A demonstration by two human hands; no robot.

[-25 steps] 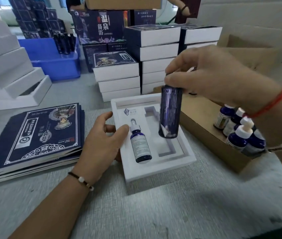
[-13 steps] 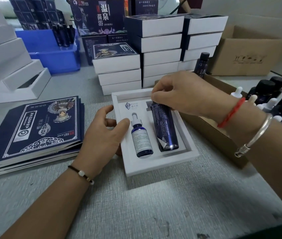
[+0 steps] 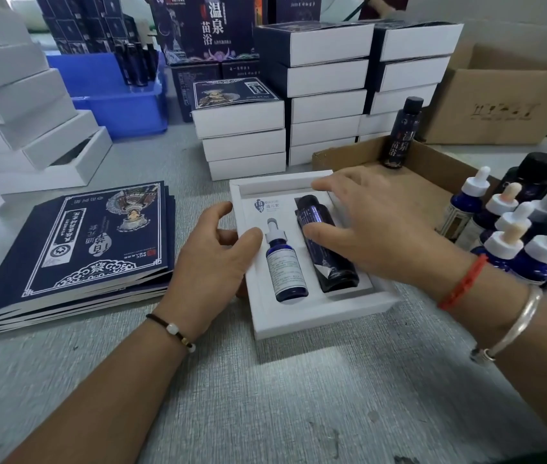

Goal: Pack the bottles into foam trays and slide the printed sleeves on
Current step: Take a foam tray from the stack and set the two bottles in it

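Note:
A white foam tray (image 3: 298,321) lies on the grey table in front of me. A blue dropper bottle (image 3: 285,267) lies in its left slot and a dark tall bottle (image 3: 327,262) in its right slot. My left hand (image 3: 213,262) holds the tray's left edge, thumb on the rim next to the dropper bottle. With straight fingers, my right hand (image 3: 375,226) lies flat over the dark bottle and the tray's right side, thumb touching the bottle. A stack of flat navy printed sleeves (image 3: 81,252) lies to the left.
A cardboard box (image 3: 432,162) on the right holds several dropper bottles (image 3: 516,236) and dark bottles (image 3: 402,135). Stacks of sleeved white boxes (image 3: 325,92) stand behind the tray, plain white trays (image 3: 24,105) at far left, a blue bin (image 3: 121,95) behind.
My right hand lowered the dark bottle into the tray's right slot, let go of its cap, and now lies flat over it. My left hand stayed on the tray's left edge.

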